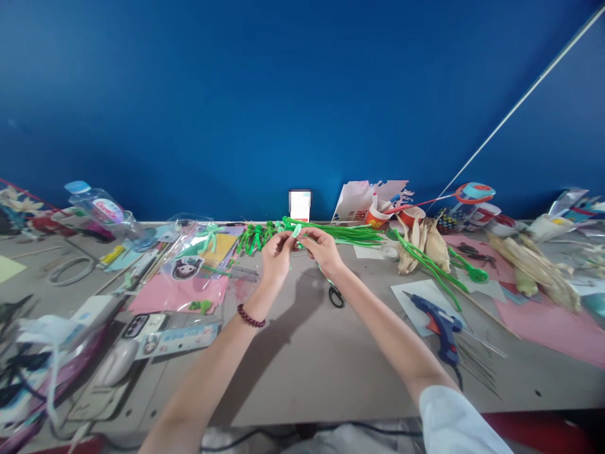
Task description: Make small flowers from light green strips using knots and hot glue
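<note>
My left hand (276, 255) and my right hand (324, 247) meet above the middle of the grey table (302, 359), both pinching a small pale green strip (296, 231) between their fingertips. A dark red bead bracelet (250, 317) circles my left wrist. Just behind the hands lies a bundle of green pipe cleaners (340, 233), with several twisted green pieces (255, 238) to its left. Black-handled scissors (335, 295) lie on the table under my right wrist.
A blue glue gun (439, 325) rests on white paper at the right, near dried corn husks (423, 249) and pink paper (553, 321). Cups (378, 217) stand at the back. At the left are a plastic bottle (101, 211), pink sheets (179, 293) and packets.
</note>
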Demonstrator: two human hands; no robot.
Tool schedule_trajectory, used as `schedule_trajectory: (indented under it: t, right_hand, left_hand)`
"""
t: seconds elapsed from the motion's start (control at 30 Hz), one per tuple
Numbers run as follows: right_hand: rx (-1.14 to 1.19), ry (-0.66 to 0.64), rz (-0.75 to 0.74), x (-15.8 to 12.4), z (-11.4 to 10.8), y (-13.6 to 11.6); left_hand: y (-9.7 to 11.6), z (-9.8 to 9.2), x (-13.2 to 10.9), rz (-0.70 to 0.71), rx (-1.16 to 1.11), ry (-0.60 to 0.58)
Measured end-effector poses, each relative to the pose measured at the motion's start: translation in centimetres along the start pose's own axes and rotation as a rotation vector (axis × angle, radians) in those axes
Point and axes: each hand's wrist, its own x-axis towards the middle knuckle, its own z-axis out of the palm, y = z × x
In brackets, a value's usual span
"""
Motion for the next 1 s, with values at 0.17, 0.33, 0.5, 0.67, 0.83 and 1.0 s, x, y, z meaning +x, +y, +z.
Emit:
schedule_trajectory:
  t: [0.17, 0.33, 0.5, 0.67, 0.83, 1.0]
  right_hand:
    - [-0.019, 0.034, -0.024, 0.1, -0.1, 0.0]
    - [-0.002, -0.026, -0.031, 0.6, -0.8, 0.3]
    - [-0.046, -0.100, -0.083, 1.0, -1.5, 0.1]
    - [-0.130, -0.175, -0.147, 0.9, -1.9, -0.5]
    - [-0.175, -0.150, -0.209, 1.0, -2.1, -0.6]
    - [-0.230, -0.102, -0.280, 1.1, -2.2, -0.8]
  left_hand:
    - [0.6, -0.1, -0.1, -0.021, -0.044, -0.038]
    - [1.2, -0.3, 0.4, -0.210, -0.257, -0.096]
    - [1.8, -0.7, 0.9, -0.367, -0.316, -0.165]
    - [1.7, -0.7, 0.9, -0.270, -0.260, -0.111]
    - [1.6, -0.4, 0.6, -0.044, -0.105, -0.088]
    - [2.2, -0.7, 0.4, 0.147, 0.138, -0.079]
